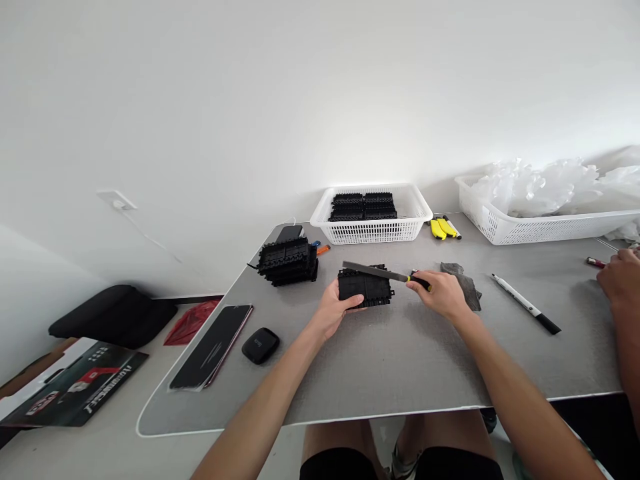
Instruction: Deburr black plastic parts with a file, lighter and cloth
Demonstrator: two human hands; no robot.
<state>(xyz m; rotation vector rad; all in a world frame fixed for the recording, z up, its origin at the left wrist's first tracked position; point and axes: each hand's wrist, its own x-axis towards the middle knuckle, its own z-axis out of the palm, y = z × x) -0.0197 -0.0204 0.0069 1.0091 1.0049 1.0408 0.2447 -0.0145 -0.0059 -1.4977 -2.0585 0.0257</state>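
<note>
File (375, 271), gripped in the curled right hand (441, 292), lies over the far side of 1 black part (363, 289), which the left hand (332, 309), half curled, clasps inward of the worktop's (390, 373) front edge.

Both bare forearms (277, 393) angle inward — the left hand (334, 308) clasps with its thumb (354, 302) uppermost, the right hand (441, 292) curls in a grip.

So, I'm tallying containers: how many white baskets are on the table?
2: the left basket holds black parts; the right basket holds translucent plastic. Both stand toward the back of the table. I see no others.
</note>
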